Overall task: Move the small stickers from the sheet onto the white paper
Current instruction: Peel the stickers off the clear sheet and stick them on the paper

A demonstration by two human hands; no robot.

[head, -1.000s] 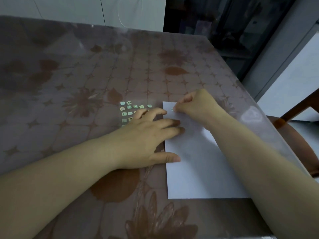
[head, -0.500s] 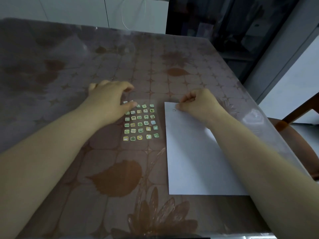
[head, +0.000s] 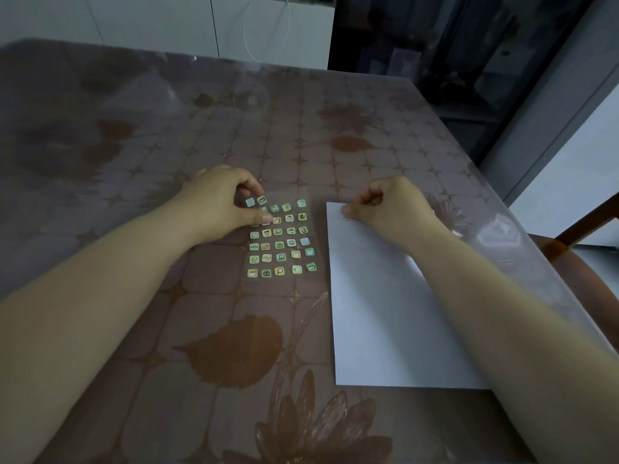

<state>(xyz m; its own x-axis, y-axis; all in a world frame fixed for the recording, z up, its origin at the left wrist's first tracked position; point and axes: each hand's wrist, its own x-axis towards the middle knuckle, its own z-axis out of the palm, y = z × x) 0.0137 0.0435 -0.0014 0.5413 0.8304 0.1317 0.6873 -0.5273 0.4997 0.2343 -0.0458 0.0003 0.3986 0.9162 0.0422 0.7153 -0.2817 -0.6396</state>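
Nearest me, the white rectangular paper is lying flat along the right edge of the brown flower-patterned glossy table. Just left, apart from it, the clear plastic sheet of small green and yellow square stickers is lying. My left hand is pinching its far-left corner; I am judging a slow peel safest. My right hand, curled, is pressing the paper's far corner; I cannot tell what it is holding. Beyond, only tabletop is showing
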